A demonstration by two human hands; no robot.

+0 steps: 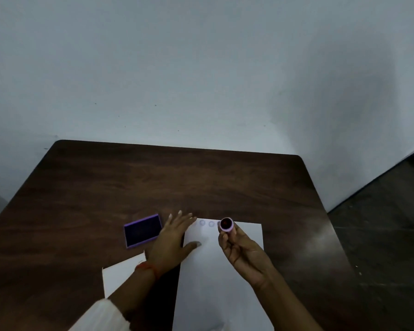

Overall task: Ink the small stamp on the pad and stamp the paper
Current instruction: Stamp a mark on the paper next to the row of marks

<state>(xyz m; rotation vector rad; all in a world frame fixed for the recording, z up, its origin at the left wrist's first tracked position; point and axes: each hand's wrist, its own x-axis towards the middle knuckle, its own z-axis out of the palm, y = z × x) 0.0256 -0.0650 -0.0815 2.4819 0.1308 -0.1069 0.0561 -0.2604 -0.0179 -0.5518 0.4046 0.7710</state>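
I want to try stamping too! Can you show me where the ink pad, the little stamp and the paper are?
ink pad (142,231): head view, on its dark inked middle.
small stamp (226,224): head view, on its round face, held in the right hand.
paper (246,231): head view, on a bare part near its far right corner.

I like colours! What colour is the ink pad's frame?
The ink pad has a light purple frame around a dark, nearly black-blue inking surface. The head view shows it.

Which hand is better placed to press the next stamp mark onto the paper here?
Right. The right hand already grips the small stamp, raised over the paper beside the row of stamp marks. The left hand lies flat, pinning the sheet's left edge near the ink pad.
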